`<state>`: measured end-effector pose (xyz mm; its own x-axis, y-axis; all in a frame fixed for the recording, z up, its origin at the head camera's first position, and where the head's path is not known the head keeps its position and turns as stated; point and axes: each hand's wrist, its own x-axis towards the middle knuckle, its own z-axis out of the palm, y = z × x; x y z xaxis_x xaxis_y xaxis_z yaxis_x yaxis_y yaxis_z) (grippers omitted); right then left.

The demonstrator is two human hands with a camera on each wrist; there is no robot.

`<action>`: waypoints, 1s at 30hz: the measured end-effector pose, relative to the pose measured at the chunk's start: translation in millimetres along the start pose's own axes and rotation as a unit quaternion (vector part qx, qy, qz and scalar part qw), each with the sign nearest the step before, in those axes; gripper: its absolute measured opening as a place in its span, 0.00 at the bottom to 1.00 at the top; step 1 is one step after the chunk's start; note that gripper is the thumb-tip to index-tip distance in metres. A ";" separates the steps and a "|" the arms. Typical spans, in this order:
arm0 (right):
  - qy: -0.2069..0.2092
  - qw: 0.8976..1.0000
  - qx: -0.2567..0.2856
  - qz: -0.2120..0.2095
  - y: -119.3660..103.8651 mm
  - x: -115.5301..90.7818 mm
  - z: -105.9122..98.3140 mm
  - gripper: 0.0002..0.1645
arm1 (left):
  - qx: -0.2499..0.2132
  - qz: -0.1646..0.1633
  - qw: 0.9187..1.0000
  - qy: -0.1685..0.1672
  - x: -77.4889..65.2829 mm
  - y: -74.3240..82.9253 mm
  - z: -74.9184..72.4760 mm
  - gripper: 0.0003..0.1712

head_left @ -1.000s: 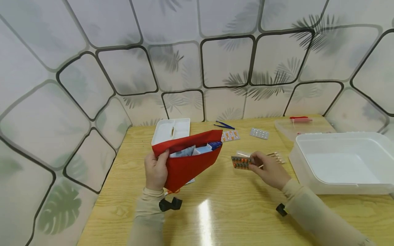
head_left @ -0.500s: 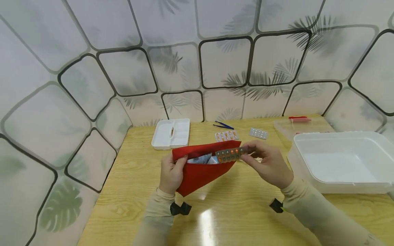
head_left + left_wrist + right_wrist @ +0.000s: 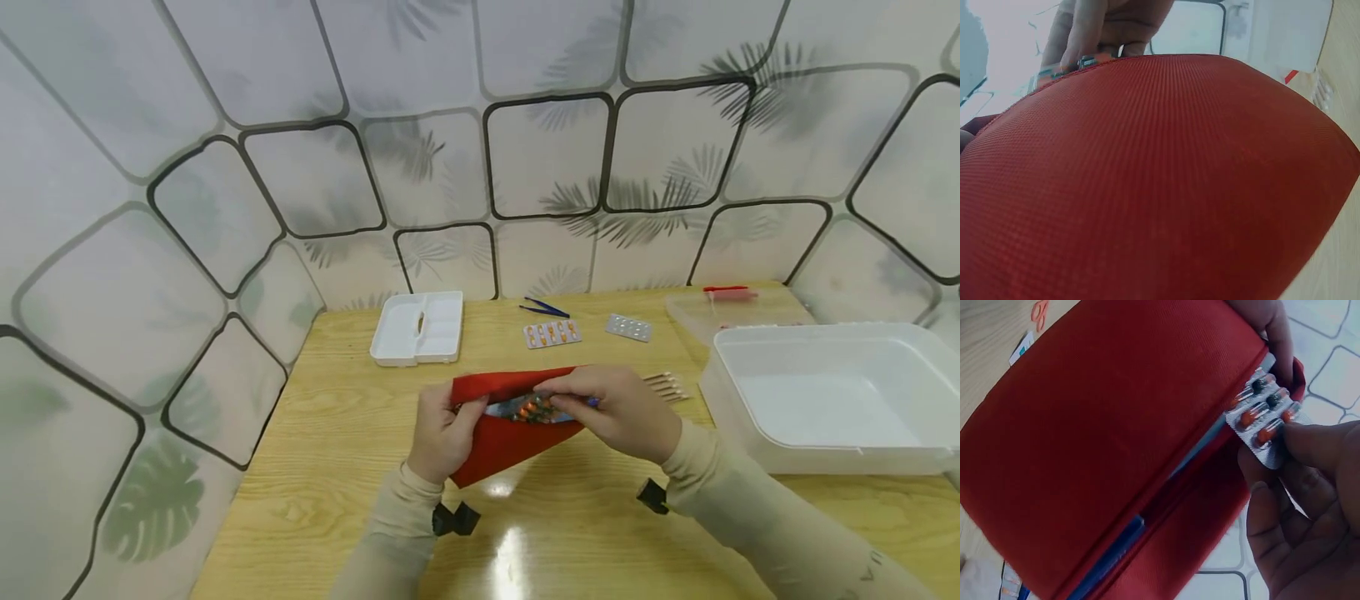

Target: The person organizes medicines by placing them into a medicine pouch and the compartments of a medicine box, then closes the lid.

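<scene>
Red pouch (image 3: 498,454), left hand (image 3: 441,440) with fingers gripping one end; right hand (image 3: 630,414), fingers pinching capsule blister pack (image 3: 1252,419) (orange, dark green) at the pouch's opening

Pale walls (image 3: 551,158) with dark rounded outlines (image 3: 551,98) and grey-green leaf prints (image 3: 155,507) border a yellow wood-grain table (image 3: 330,442). White glare (image 3: 510,562) streaks it.

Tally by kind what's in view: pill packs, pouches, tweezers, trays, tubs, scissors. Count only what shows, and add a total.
Pill packs: 3, one of them in the right hand
Red pouch: 1
Tweezers: 1
White tray: 1
White tub: 1
Scissors: 1, seen only in the right wrist view
Total: 8
</scene>
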<state>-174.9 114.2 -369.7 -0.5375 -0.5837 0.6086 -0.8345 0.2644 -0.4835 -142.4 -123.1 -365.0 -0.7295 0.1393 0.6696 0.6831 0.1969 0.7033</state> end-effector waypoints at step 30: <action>0.001 0.999 -0.018 -0.030 -3.2 8.8 16.1 0.10 | -0.006 -0.035 0.998 0.055 -20.8 -34.7 -14.6 0.10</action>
<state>-175.0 95.8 -373.0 -0.4864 -0.5981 0.6369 -0.8690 0.2557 -0.4235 -150.5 -147.0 -399.9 -0.7674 0.0180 0.6409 0.6319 0.1905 0.7513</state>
